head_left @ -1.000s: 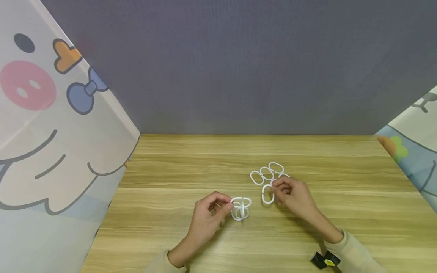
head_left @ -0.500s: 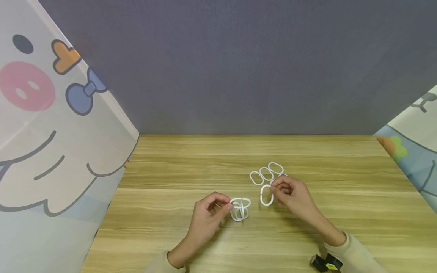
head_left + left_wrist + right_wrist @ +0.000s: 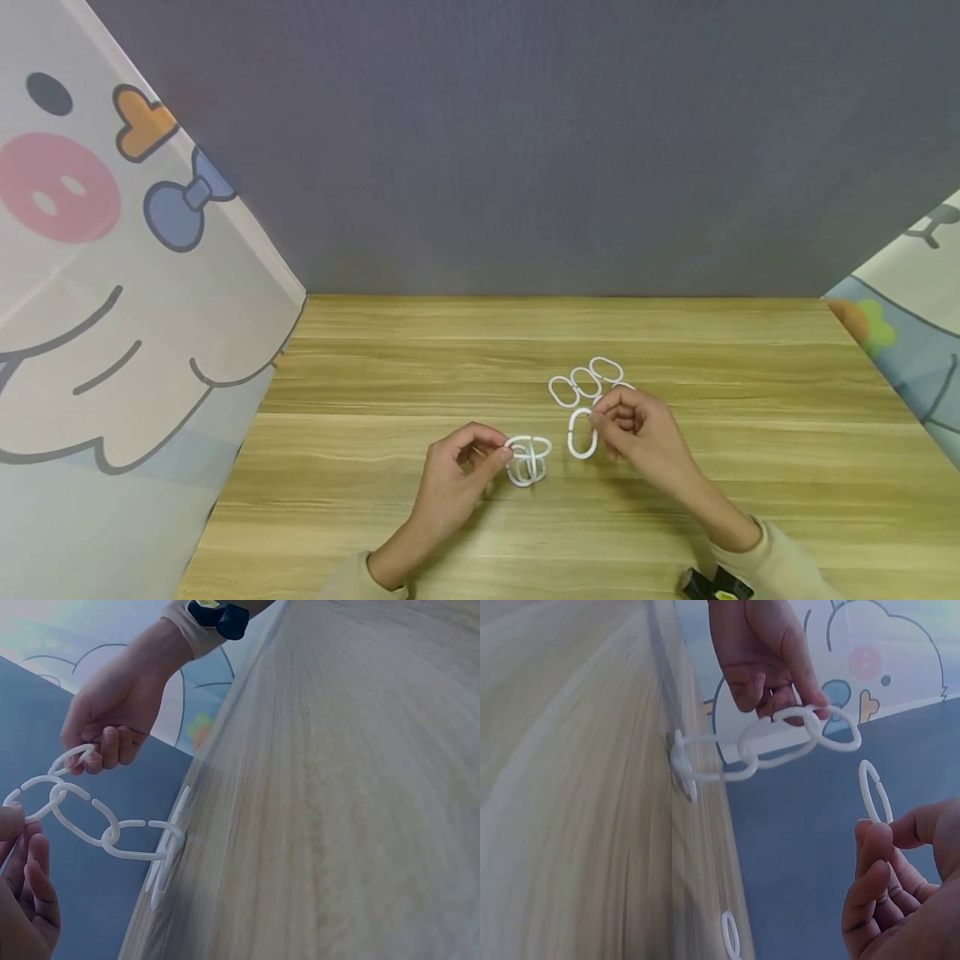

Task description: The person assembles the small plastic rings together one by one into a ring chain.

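White ring [image 3: 624, 383] partly behind right fingers [image 3: 619, 397]

Light is even; shadows soft; wrist views look hazy.

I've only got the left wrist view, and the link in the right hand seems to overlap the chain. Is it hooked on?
Observer: No. In the right wrist view, the right hand pinches its single link, with clear space between that and the chain.

Operator: Does that link have an opening I could thread through?

Observer: The right wrist view shows a small gap in its rim; how wide, I cannot tell.

Operator: Any links on the table besides the chain?

Observer: Yes. The head view shows three whole links lying on the table, and at least one more link partly hidden by the right hand.
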Tool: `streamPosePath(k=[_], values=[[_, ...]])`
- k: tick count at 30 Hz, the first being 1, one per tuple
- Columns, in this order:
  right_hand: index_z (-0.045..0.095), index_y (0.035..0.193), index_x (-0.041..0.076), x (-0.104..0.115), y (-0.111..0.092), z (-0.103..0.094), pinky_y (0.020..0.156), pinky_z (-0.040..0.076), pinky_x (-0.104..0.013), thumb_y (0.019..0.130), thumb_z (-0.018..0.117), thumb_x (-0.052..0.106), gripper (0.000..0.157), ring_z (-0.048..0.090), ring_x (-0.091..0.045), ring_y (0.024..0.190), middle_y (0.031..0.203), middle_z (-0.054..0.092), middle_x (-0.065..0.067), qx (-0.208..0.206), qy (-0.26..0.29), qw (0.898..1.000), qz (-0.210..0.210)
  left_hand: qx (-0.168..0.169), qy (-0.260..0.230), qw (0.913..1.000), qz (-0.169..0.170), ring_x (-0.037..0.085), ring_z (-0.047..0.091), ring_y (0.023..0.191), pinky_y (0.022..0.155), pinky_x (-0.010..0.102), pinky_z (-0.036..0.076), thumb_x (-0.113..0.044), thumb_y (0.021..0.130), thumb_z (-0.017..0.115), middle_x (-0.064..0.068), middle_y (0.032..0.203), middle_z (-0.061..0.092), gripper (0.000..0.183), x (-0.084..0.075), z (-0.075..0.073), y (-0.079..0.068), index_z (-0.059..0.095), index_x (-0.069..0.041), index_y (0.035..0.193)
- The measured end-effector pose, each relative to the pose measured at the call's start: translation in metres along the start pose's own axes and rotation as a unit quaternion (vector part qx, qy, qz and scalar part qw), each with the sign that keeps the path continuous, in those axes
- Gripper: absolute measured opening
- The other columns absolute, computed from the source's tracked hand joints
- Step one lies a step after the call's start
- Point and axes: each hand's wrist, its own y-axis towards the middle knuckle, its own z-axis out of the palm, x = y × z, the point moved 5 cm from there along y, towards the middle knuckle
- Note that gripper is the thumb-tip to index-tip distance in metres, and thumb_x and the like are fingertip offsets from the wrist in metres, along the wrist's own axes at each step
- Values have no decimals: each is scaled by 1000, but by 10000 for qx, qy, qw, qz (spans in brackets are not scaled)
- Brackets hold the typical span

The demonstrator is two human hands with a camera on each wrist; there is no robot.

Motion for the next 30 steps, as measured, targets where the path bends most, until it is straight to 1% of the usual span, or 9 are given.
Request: streamPosePath(k=[4,10,13,17,20,24,30], values=[[66,97,-5,4,-2,4,44,47,-26,100,66,-14,9,58,-16,52,72,66,-12,79,152,9998,-124,6,4,10000,12,8,65,87,71,19,52,-6,98,83,6,97,77,8,0,0,0,79,-4,104],[66,98,-5,10,-2,9,44,48,-26,99,65,-15,10,58,-17,52,73,66,-16,92,189,9994,-265,-5,12,10000,47,7,65,86,71,19,52,-7,97,84,5,96,77,8,0,0,0,79,-4,104],[66,98,-4,11,-2,11,43,47,-25,99,65,-15,11,58,-20,51,73,66,-14,114,225,9991,-331,-13,-1,10000,47,7,65,86,71,19,52,-7,97,84,5,96,77,8,1,0,0,79,-4,103],[67,98,-2,14,-2,15,42,46,-25,100,65,-14,13,58,-23,50,73,67,-5,217,259,9987,-392,-4,-5,10000,43,8,65,86,71,19,52,-6,98,83,5,96,77,8,1,0,0,79,-4,104],[68,98,-1,15,-2,20,42,45,-24,100,66,-14,13,59,-24,50,72,66,-6,296,277,9983,-408,8,-2,10000,39,8,65,86,71,18,52,-6,98,83,5,96,77,7,0,0,0,79,-4,104],[68,97,0,16,-2,27,42,46,-25,100,67,-12,12,59,-25,50,72,65,-18,363,321,9983,-325,8,15,10000,59,8,65,86,70,19,52,-6,98,83,5,96,77,7,0,0,0,79,-4,104],[69,96,0,15,-3,37,43,50,-26,99,70,-10,11,61,-13,53,73,66,-18,419,294,9985,-197,6,-3,9999,111,7,65,85,70,19,52,-6,97,84,5,96,78,8,0,0,0,80,-4,103]])
